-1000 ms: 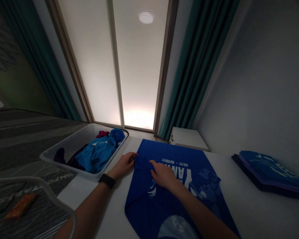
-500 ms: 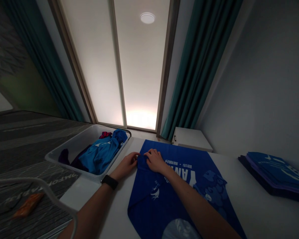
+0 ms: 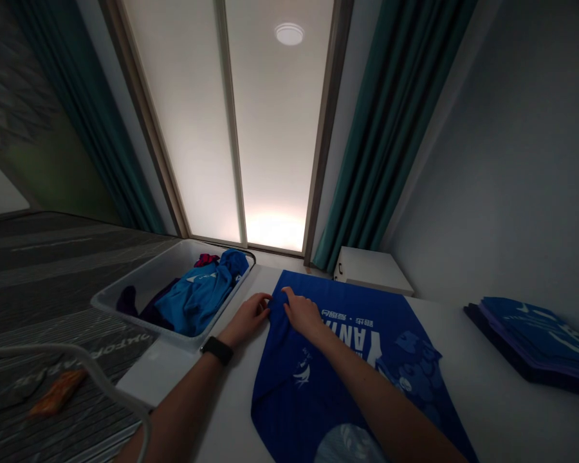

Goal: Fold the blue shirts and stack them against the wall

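A blue printed T-shirt with white lettering and a swallow-like logo lies spread on the white table, its left side folded inward. My left hand, with a dark watch on the wrist, is at the shirt's upper left edge. Its thumb and index finger are apart, the tips just by the cloth. On the shirt near that same edge is my right hand, thumb and index finger separated and the other fingers bent. Neither hand visibly grips the fabric. My right forearm covers part of the lettering.
Left of the table stands a translucent plastic bin holding crumpled blue, purple and red clothes. Folded garments form a stack at the right. A white cabinet sits behind the table. A pale curved tube crosses the lower left.
The bunched bit of shirt between my hands now lies flatter. My fingers have opened from it, and the right hand's fingers have shifted slightly.
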The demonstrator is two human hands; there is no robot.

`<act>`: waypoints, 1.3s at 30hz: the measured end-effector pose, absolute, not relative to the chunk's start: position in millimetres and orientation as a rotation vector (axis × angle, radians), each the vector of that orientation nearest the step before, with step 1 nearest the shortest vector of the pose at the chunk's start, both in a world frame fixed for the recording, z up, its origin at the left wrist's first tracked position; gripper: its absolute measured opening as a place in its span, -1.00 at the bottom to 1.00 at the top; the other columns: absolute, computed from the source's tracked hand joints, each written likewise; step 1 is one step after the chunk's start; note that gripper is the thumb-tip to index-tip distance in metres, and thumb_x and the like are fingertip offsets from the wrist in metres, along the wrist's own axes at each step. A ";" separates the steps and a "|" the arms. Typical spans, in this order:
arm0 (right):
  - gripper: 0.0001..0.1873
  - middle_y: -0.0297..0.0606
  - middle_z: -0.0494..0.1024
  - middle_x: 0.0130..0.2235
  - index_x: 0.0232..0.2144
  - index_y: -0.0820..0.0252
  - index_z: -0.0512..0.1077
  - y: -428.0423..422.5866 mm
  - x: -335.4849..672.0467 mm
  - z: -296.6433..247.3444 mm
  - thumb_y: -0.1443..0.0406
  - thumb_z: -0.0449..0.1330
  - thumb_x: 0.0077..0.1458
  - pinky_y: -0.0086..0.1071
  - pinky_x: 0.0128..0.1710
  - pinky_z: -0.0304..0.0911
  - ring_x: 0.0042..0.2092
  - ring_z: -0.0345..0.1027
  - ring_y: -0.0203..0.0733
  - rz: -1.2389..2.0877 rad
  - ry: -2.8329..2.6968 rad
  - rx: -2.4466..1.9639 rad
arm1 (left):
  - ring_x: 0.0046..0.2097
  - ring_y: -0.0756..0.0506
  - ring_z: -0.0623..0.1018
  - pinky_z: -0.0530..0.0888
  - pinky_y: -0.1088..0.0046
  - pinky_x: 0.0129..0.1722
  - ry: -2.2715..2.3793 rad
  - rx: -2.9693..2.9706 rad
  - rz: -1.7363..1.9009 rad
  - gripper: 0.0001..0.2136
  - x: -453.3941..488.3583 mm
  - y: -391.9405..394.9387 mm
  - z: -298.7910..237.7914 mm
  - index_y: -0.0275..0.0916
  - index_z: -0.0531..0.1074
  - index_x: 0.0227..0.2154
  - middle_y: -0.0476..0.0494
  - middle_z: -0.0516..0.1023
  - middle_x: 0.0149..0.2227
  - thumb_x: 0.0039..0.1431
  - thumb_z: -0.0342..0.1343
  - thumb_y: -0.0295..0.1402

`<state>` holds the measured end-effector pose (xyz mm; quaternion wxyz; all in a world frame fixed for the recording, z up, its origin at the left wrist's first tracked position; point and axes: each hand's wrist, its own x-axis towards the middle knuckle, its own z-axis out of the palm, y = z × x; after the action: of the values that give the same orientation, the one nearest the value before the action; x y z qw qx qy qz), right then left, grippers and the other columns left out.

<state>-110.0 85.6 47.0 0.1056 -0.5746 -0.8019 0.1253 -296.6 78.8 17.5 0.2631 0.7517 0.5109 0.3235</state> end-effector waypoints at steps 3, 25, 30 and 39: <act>-0.50 -0.04 0.55 -0.10 0.24 0.09 0.05 82.1 -110.7 49.3 0.23 -0.02 0.29 -0.20 -0.16 0.23 -0.08 0.45 0.04 0.282 -2.400 -1.762 | -0.32 -0.08 0.47 0.40 0.39 -0.29 1.427 2.078 0.882 -0.80 -295.1 79.6 16.8 -0.23 0.41 -0.15 -0.11 0.46 -0.28 0.18 0.00 -0.37; -0.55 -0.05 0.38 0.09 0.17 0.14 0.28 8.8 -39.8 47.4 0.29 0.01 0.24 -0.11 0.08 0.19 0.11 0.24 0.02 0.257 -2.520 -1.437 | -0.28 -0.15 0.44 0.34 0.32 -0.22 1.495 2.349 0.698 -0.83 -286.6 35.6 45.1 -0.20 0.44 -0.30 -0.15 0.46 -0.33 0.22 -0.06 -0.36; -0.50 -0.22 0.10 0.34 0.27 0.06 0.16 -4.9 -32.2 43.8 0.20 -0.07 0.31 -0.05 0.31 -0.17 0.36 -0.15 -0.05 0.465 -2.597 -1.300 | -0.35 -0.10 0.44 0.26 0.39 -0.28 1.338 2.371 0.381 -0.87 -291.8 -10.7 56.8 -0.15 0.41 -0.34 -0.06 0.49 -0.37 0.24 -0.02 -0.29; -0.41 -0.28 -0.13 0.39 0.34 0.12 -0.03 -34.6 -34.0 45.2 0.11 -0.14 0.33 -0.08 0.35 -0.39 0.39 -0.36 -0.11 0.559 -2.613 -1.495 | -0.34 -0.11 0.46 0.24 0.39 -0.27 1.344 2.379 0.190 -0.86 -304.3 -57.5 64.0 -0.13 0.37 -0.33 -0.03 0.49 -0.36 0.07 0.15 -0.25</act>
<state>-34.0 -34.6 45.2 0.0397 -0.4877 -0.8528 0.1825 -304.3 -57.5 64.0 0.1998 0.8510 0.4809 0.0679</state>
